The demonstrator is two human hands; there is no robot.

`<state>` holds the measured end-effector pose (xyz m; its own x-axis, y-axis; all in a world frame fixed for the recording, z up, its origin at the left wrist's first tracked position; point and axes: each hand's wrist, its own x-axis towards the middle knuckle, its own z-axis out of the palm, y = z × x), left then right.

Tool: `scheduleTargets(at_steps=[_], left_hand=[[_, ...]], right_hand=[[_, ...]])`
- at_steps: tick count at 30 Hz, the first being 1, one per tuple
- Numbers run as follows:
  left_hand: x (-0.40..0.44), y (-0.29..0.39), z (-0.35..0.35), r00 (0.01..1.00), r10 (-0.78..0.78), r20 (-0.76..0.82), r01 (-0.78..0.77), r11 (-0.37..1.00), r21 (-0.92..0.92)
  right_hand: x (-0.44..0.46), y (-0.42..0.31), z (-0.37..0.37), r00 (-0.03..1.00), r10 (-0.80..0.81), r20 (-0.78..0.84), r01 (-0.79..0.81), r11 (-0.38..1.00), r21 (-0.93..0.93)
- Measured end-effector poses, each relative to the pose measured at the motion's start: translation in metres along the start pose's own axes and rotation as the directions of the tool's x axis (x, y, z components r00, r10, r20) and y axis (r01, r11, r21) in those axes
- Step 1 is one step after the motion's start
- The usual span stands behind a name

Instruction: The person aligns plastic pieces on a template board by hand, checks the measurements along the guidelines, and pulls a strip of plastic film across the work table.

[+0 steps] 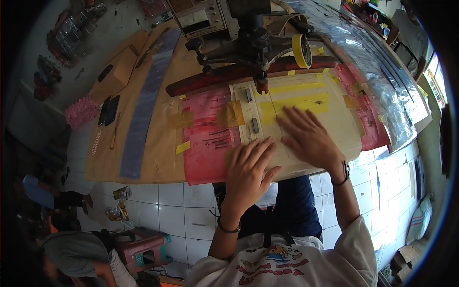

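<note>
The work looked partly along, as a judgement from how things lay: two yellow strips (pixel 313 101) were already down on the board (pixel 342 138), just beyond the fingers of the right grip (pixel 311 141), and brown tape (pixel 234 113) bridged the board and the red sheet (pixel 205 162) ahead of the left grip (pixel 246 167); what was left could not be told. The board lay beneath both grips on the tabletop (pixel 160 153); two small bars (pixel 249 95) (pixel 255 125) sat on it ahead of the left grip, apart from the fingertips; a thin dark line (pixel 271 103) ran from the machine's (pixel 260 45) tip toward the right fingers, though whether they touched it was unclear. The left grip was palm down at the board's near edge, fingers close together and angled forward, thumb held out, pinching nothing visible; the right grip was palm down too, slightly blurred, its fingers spread and pointing forward and leftward; how firmly it pressed could not be told; both forearms reached in from the near side, wrists beyond the board's edge.
</note>
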<state>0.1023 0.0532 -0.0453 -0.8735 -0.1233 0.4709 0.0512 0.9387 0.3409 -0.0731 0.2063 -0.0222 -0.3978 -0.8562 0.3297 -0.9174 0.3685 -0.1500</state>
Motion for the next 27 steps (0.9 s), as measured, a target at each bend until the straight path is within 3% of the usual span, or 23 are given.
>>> scheduleTargets(at_steps=[4, 7, 8, 11, 15, 22, 27], left_hand=[[-0.002, 0.002, 0.001, 1.0, -0.003, -0.002, 0.003, 1.0, 0.014], [0.004, 0.004, 0.002, 0.999, -0.037, -0.02, 0.038, 0.998, 0.054], [0.003, 0.007, 0.002, 0.998, -0.056, -0.018, 0.057, 0.996, 0.064], [0.01, 0.013, 0.003, 0.993, -0.114, -0.033, 0.118, 0.975, 0.189], [0.018, 0.002, -0.002, 0.99, -0.1, -0.103, 0.103, 0.994, 0.025], [0.04, -0.022, -0.009, 0.992, -0.078, 0.101, 0.083, 0.996, -0.043], [0.041, -0.019, -0.011, 0.989, -0.078, 0.126, 0.073, 0.996, 0.043]], right_hand=[[-0.011, 0.014, -0.013, 0.976, 0.219, -0.015, -0.218, 0.975, 0.051], [-0.03, -0.003, -0.037, 0.988, 0.097, 0.123, -0.13, 0.949, 0.288], [-0.038, -0.003, -0.032, 0.984, 0.057, 0.171, -0.088, 0.979, 0.182], [-0.03, 0.003, -0.017, 0.993, 0.063, 0.103, -0.07, 0.995, 0.068], [-0.016, 0.016, -0.006, 0.994, 0.054, 0.091, -0.06, 0.996, 0.071], [0.0, 0.028, 0.006, 0.999, 0.018, 0.045, -0.022, 0.997, 0.08], [0.01, 0.028, 0.011, 0.999, 0.042, 0.034, -0.044, 0.997, 0.07]])
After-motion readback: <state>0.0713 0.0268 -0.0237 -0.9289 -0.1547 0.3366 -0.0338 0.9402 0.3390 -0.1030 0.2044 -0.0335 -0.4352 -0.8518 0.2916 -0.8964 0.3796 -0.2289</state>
